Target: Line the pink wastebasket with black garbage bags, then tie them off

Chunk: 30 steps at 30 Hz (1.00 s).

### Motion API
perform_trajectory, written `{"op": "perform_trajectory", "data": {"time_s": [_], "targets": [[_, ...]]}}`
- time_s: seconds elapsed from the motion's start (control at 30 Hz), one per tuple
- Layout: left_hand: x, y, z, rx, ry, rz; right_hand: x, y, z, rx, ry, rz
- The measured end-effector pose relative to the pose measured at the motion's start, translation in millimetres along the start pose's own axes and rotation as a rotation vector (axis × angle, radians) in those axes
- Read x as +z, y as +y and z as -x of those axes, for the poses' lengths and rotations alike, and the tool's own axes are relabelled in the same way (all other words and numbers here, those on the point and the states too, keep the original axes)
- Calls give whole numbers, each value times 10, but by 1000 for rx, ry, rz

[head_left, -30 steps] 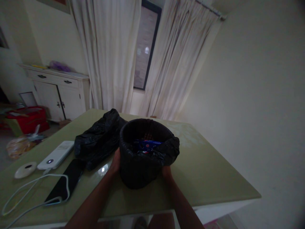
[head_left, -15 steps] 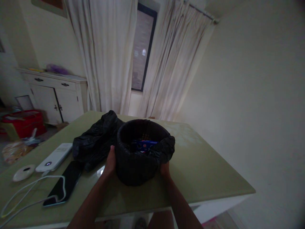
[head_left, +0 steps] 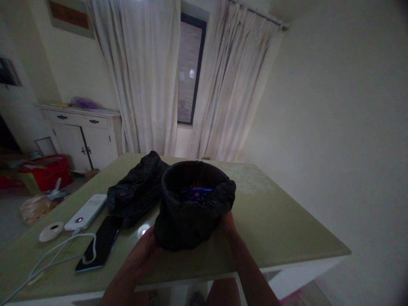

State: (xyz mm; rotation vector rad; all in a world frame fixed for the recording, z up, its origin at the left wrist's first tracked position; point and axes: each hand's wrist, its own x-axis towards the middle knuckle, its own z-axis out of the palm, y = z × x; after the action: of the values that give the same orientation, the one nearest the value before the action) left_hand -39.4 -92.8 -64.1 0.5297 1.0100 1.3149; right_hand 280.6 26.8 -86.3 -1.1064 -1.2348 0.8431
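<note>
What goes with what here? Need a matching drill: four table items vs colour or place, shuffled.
Items:
1. bin
2. phone
3. power bank
4. wrapper

Descriptions:
A. white, beside the phone
B. blue, inside the bin
C. black-lined, between left hand and right hand
D. dark, cable plugged in

Pairs: 1-C, 2-D, 3-A, 4-B

Left hand (head_left: 147, 240): low, palm turned inward, fingers curled in a loose grip.
Right hand (head_left: 227, 224): raised slightly higher, fingers mostly hidden.
Forearms: both bare, reaching forward from the bottom edge and converging toward each other.
</note>
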Motion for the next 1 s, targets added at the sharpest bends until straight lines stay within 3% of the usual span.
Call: {"op": "perform_trajectory", "data": {"time_s": [0.1, 0.23, 0.4, 0.57, 0.7, 0.8, 0.9, 1.0], "targets": [[125, -21, 66, 211, 13, -130, -45, -263, 69, 193, -69, -337], [374, -40, 61, 667, 167, -319, -116, -639, 105, 164, 22, -573], [481, -50, -117, 1185, 269, -607, -127, -1035, 62, 81, 41, -604], [598, 262, -95, 1511, 254, -966, -122, -1289, 9, 104, 109, -544], [809, 635, 112, 1578, 126, -1100, -213, -1466, -61, 92, 123, -415], [929, 845, 247, 1569, 37, -1155, -291, -1663, -172, 46, 38, -231], [1032, 955, 338, 1608, -80, -1229, -296, -1898, -331, -89, -93, 105], [1132, 981, 403, 1643, -50, -1316, -199, -2124, -475, -238, -140, 469]]}}
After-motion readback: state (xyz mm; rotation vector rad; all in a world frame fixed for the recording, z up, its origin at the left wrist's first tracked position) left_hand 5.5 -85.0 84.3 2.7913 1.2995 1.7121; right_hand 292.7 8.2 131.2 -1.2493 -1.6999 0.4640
